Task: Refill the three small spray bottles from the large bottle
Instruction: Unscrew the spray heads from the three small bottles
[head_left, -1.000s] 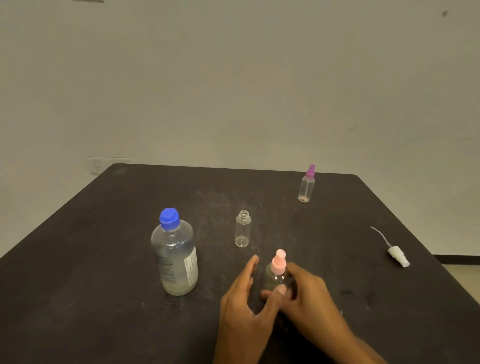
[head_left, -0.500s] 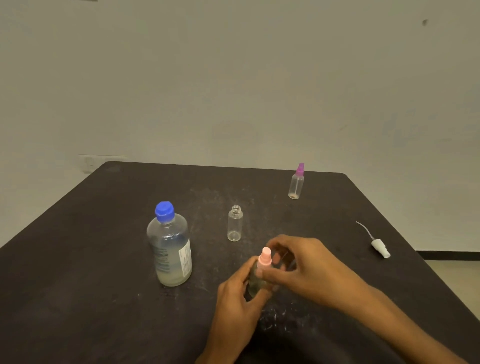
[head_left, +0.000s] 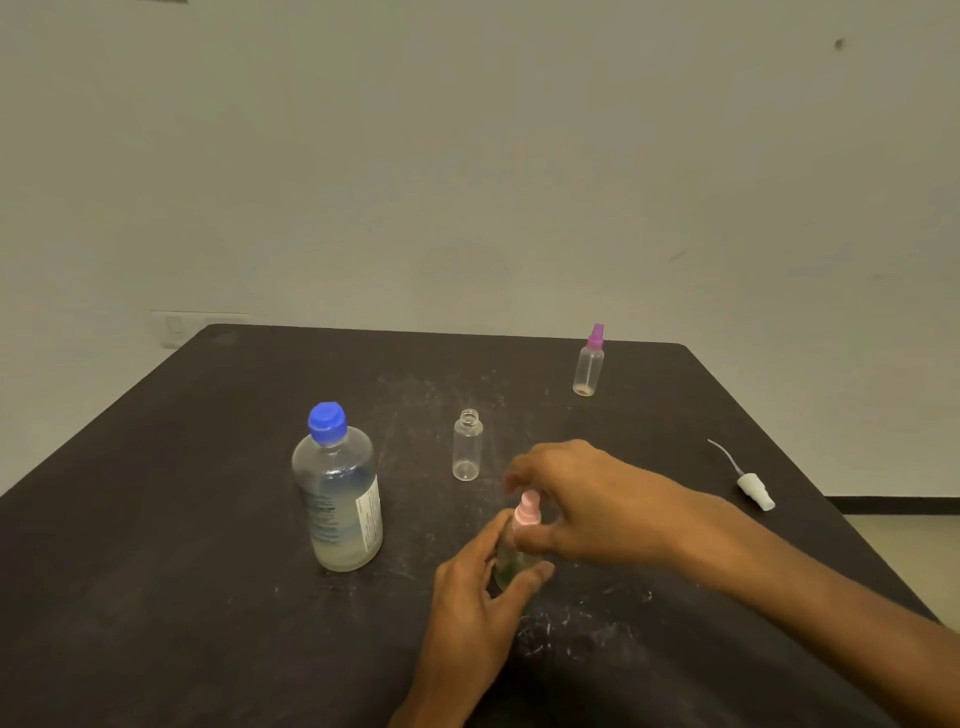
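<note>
A dark, nearly black tabletop (head_left: 156, 519) fills the lower half of the view, its matte surface scuffed with pale scratches and dusty smears, thickest in front of the person and across the middle. Behind it rises a plain off-white wall (head_left: 467, 156) with a small dark mark high at the right and a pale wall plate (head_left: 174, 328) just past the table's far left corner. At the right edge a strip of light floor (head_left: 914, 540) and a dark baseboard show.

Near the front centre, the left hand (head_left: 480, 597) wraps its fingers and thumb around the body of the pink-capped spray bottle (head_left: 511, 558), which stands roughly upright on or just over the surface. The right hand (head_left: 582, 501) comes in from the right with its fingers curled down around the pink spray cap (head_left: 529, 512), pinching it at the collar.

The large bottle (head_left: 340, 499) stands upright to the left of the hands, blue cap on, partly filled with clear liquid, a white label on its side. Just behind the hands stands an open small bottle (head_left: 467, 447), clear, uncapped and seemingly empty. The purple-capped spray bottle (head_left: 589, 364) stands well apart near the far right corner, capped and apparently almost empty. A white spray head (head_left: 753, 488) with its thin dip tube lies on its side near the right edge.
</note>
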